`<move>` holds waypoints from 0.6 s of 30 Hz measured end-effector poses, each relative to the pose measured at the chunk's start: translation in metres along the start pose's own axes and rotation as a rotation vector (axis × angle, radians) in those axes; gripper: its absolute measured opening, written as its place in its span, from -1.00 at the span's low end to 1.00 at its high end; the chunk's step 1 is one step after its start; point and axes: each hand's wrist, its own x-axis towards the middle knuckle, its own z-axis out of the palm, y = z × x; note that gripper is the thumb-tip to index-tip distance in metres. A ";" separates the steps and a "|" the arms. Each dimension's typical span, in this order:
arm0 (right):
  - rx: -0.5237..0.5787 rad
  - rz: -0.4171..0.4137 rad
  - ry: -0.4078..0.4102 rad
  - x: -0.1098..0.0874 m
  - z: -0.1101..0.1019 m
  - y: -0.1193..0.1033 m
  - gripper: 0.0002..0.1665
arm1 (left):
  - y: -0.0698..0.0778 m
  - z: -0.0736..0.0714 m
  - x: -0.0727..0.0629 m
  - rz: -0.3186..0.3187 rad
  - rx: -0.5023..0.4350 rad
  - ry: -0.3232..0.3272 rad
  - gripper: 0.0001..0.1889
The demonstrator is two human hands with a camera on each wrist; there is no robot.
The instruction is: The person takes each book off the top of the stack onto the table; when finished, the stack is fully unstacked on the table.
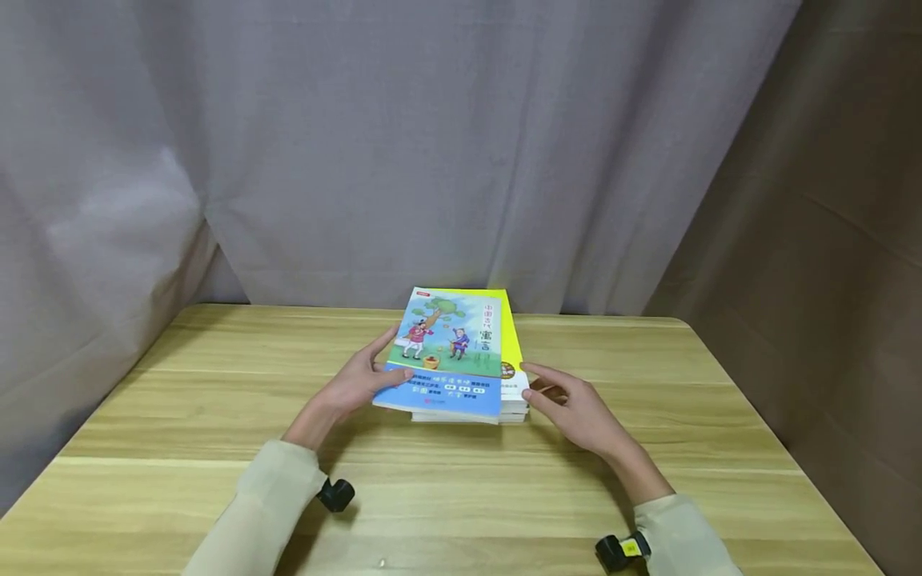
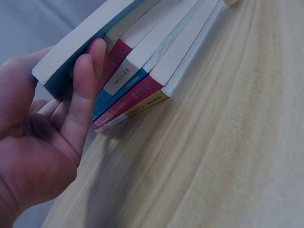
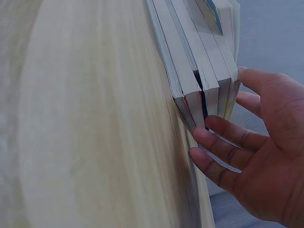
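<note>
A blue picture-cover book (image 1: 450, 336) lies slanted over the top of a book stack, shifted left of it. My left hand (image 1: 353, 384) grips this book by its left edge, thumb on the cover. In the left wrist view, the blue book's (image 2: 85, 40) near end is lifted off the spines below. Directly under it is a yellow-covered book (image 1: 512, 340), its right strip showing. My right hand (image 1: 579, 408) is at the stack's right side, and in the right wrist view its fairly straight fingertips rest along the page edges of the stack (image 3: 194, 57).
The stack stands near the back of a wooden table (image 1: 403, 496), with a grey curtain (image 1: 432, 144) close behind. Red, blue and yellow spines (image 2: 137, 90) face left. Darker cloth (image 1: 828, 240) hangs on the right. Each wrist carries a small black camera (image 1: 335, 495).
</note>
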 end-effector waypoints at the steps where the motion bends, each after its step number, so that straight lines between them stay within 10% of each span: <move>1: 0.001 0.003 0.000 0.000 0.000 0.000 -0.38 | 0.000 -0.001 -0.001 0.002 -0.002 0.005 -0.03; 18: 0.008 0.020 -0.019 0.003 -0.002 0.003 -0.35 | 0.006 -0.009 -0.018 0.053 -0.062 0.059 -0.05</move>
